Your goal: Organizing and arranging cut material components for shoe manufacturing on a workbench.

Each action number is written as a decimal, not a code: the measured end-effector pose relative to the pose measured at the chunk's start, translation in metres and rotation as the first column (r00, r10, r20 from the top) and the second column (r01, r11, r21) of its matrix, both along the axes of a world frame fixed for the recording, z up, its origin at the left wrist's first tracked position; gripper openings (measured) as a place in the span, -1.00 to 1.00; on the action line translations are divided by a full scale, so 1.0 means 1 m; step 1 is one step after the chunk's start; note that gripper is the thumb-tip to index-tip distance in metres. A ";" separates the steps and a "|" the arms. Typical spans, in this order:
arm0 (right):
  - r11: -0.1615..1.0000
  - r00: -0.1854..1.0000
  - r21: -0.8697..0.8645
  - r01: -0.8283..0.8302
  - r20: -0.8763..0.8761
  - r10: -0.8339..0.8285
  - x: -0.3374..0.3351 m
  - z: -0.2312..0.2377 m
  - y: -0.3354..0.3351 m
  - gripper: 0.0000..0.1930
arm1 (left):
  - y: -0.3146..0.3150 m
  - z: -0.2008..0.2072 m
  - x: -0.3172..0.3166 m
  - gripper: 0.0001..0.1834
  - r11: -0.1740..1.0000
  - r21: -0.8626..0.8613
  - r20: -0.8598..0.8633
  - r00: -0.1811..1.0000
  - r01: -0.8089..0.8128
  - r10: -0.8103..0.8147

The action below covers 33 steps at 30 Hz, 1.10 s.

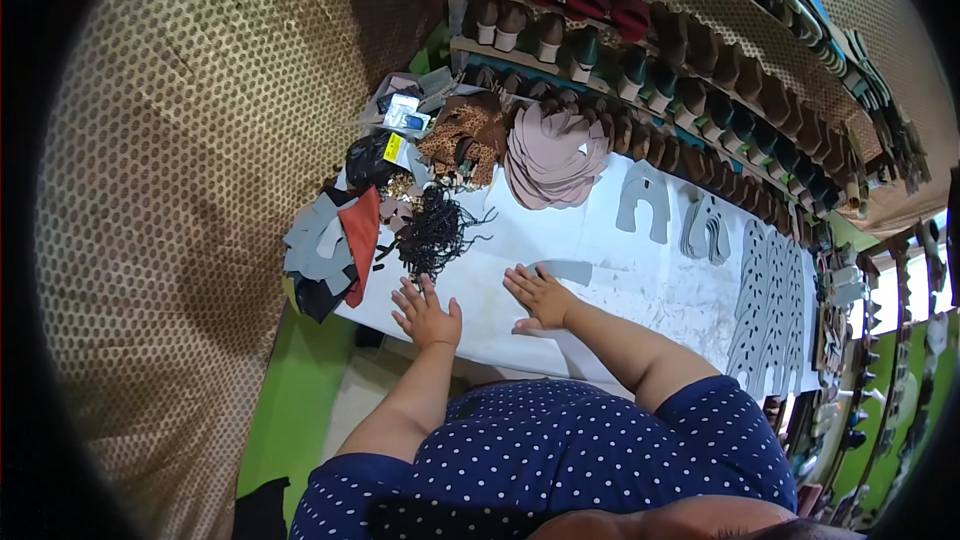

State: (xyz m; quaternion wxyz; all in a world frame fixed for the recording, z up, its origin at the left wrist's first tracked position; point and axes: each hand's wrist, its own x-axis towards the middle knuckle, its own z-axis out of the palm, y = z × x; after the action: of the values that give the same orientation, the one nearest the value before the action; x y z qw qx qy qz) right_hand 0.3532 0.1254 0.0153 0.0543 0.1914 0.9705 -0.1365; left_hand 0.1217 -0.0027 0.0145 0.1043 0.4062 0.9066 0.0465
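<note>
My left hand [428, 317] is open with its fingers spread, above the table's near edge. Just beyond its fingertips lies a tangled heap of thin black straps [436, 232]. My right hand [538, 297] is also open, palm down, with its fingers pointing left. It is nearest to a flat grey cut piece [566, 272] on the white-covered table [500, 315], and I cannot tell whether it touches it. Neither hand holds anything. Farther back are a fanned pile of pinkish cut pieces [556, 162] and a grey arch-shaped piece [643, 204].
Leopard-print pieces [465, 135], a black plastic bag [369, 162] and an orange-red piece [361, 240] crowd the table's left end. Small grey shapes [706, 230] and long perforated grey strips [768, 305] lie right. Shelves of heeled shoe forms [632, 71] stand behind. A patterned curtain [190, 190] hangs left.
</note>
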 end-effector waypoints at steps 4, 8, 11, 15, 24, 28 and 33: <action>0.997 0.994 0.061 0.057 0.086 -0.062 0.019 0.005 -0.026 0.03 | -0.003 -0.005 -0.004 -0.05 0.998 0.035 0.015 0.999 0.044 -0.044; 0.975 0.968 0.050 0.216 0.116 -0.220 0.029 -0.001 -0.047 0.03 | -0.004 -0.006 -0.008 -0.05 0.995 0.068 0.029 0.997 0.076 -0.078; 0.972 0.967 0.040 0.231 0.104 -0.234 0.026 0.006 -0.046 0.02 | -0.005 -0.004 -0.009 -0.05 0.993 0.077 0.034 0.995 0.090 -0.093; 0.976 0.950 0.051 0.214 0.221 -0.220 0.014 0.017 -0.037 -0.12 | -0.007 -0.007 -0.011 -0.05 0.991 0.087 0.051 0.993 0.101 -0.105; 0.916 0.949 0.285 0.283 0.056 -0.311 -0.032 0.016 0.000 -0.60 | -0.006 -0.004 -0.008 -0.06 0.988 0.100 0.061 0.990 0.118 -0.124; 0.906 0.939 0.327 0.268 0.123 -0.322 -0.023 0.027 0.006 -0.81 | -0.009 -0.008 -0.008 -0.06 0.986 0.128 0.043 0.993 0.108 -0.114; 0.854 0.856 0.060 0.517 -0.054 -0.515 0.017 0.044 0.009 -0.88 | -0.006 -0.009 -0.005 -0.06 0.983 0.149 0.005 0.994 0.104 -0.105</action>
State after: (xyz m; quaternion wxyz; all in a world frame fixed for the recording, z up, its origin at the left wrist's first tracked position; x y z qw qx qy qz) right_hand 0.3703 0.1347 0.0592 -0.0086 0.4439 0.8888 -0.1141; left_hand 0.1163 -0.0090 0.0056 0.0819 0.4595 0.8774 0.1112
